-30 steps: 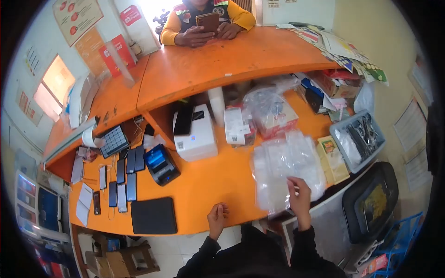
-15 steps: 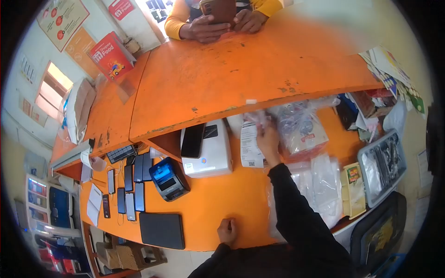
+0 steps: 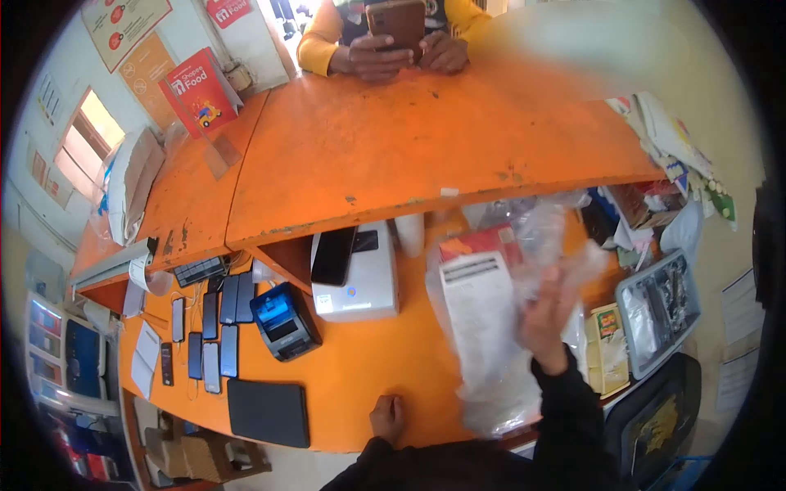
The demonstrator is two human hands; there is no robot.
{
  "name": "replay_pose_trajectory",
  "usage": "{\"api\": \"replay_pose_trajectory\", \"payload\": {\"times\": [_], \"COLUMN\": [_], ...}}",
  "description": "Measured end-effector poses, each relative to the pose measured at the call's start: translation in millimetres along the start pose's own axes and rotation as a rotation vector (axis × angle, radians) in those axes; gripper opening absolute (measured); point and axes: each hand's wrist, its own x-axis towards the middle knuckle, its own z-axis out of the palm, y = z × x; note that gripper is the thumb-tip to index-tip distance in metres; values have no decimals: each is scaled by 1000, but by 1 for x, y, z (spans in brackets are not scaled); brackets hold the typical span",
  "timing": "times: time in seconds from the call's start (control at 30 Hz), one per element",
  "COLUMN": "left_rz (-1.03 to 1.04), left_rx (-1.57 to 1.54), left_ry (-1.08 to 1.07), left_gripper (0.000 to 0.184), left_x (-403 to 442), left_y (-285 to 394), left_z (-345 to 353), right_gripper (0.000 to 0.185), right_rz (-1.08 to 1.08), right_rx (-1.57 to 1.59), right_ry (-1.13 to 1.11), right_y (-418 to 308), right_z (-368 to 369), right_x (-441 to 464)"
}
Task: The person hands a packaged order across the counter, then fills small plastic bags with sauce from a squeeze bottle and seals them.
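My right hand [image 3: 547, 321], blurred by motion, grips the top of a clear plastic bag [image 3: 547, 233] over the right part of the lower desk. A long printed receipt [image 3: 479, 307] hangs at the bag's front, and a red box [image 3: 491, 242] shows behind it, apparently inside the bag. More clear plastic [image 3: 512, 405] lies below. My left hand [image 3: 387, 419] rests at the near desk edge with its fingers curled in and nothing visible in them. Left of it lies a flat black case or folder [image 3: 268, 413].
A white printer-like machine [image 3: 354, 286] carries a black phone [image 3: 333, 256]. A dark card terminal [image 3: 284, 323] stands beside several phones [image 3: 211, 360]. At right are a yellow tray [image 3: 607, 352] and a grey tray [image 3: 659, 315]. Across the orange counter [image 3: 368, 139], a person holds a phone [image 3: 399, 26].
The bag and receipt have come nearer and lower, out from under the counter ledge. My right hand has moved right and toward me with the bag. My left hand stays on the desk edge.
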Motion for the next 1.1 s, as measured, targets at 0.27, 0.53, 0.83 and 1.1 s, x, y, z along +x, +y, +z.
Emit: {"api": "replay_pose_trajectory", "payload": {"times": [0.27,0.53,0.83,1.1], "left_rz": [-16,-56,-219,-319], "left_rx": [37,-101,-209,-305], "left_ry": [20,68,-46,-118], "left_gripper": [18,22,21,21], "left_x": [1,-16,4,6], "left_y": [-15,-30,21,44], "left_z": [10,29,-10,-29], "right_gripper": [35,32,30,37], "right_rz": [157,-65,-178,-90], "right_rx": [96,41,-268,-516], "right_ry": [8,31,102,31], "right_y": [-174,-166,-48,-17], "right_z": [-107,-38,84,113], "right_x": [178,304,417,429]}}
